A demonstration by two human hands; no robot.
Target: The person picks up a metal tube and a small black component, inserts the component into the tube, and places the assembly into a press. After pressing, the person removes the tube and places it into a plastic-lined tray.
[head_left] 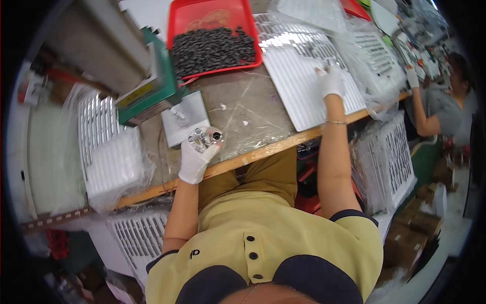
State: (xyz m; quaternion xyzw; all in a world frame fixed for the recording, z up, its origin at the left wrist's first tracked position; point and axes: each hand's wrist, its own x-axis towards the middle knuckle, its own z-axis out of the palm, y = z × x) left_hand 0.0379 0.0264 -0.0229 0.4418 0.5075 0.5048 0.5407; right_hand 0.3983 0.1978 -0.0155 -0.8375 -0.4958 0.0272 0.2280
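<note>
Worktop [248, 109] topped by ribbed white tray [296, 96]; red tray [257, 48] set left of it. Right hand [331, 82] placed over white tray, fingers partly bent; whether anything is gripped cannot be told. Left hand [194, 159] half closed, cupped near worktop's front edge. Shiny metal pieces [198, 139] held in left hand, well apart from right. Black pieces [212, 53] heaped in red tray.

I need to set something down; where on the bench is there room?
The middle of the bench is mostly bare, save small scraps, between the red tray, metal plate, left hand and white ribbed tray. It is crowded rightward, with the right hand at that tray, and leftward around the green machine and plastic-wrapped tray.
</note>
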